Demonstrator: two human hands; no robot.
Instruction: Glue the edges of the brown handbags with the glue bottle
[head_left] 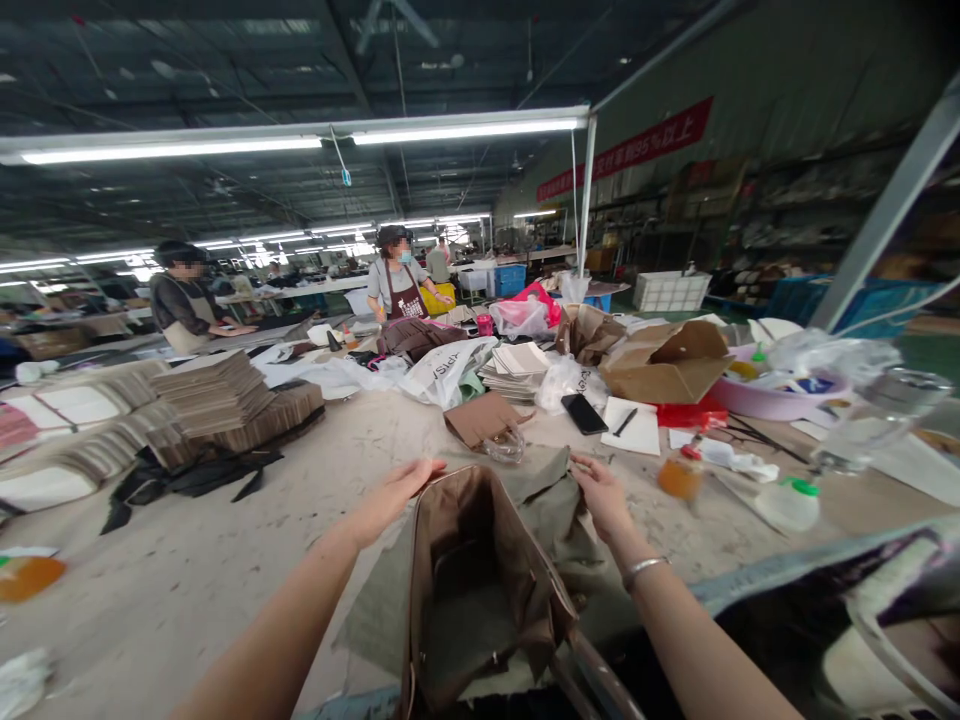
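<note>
Touching the far rim of an open brown handbag [519, 555], set at the near edge of the table [300, 500], with straightened fingers of the left hand [397, 490]; cannot tell whether gripping. Curling the right hand [604, 497] against olive fabric [545, 507] just beside the handbag; cannot tell whether pinching. Beyond, a brown leather-like piece [478, 418]; to its right, a black phone [583, 414], then a pen [625, 422] on white paper [642, 438].

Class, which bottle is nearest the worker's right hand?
The red-topped orange bottle, right of that hand; the pale green-capped bottle and the orange container at the left edge lie farther away.
</note>
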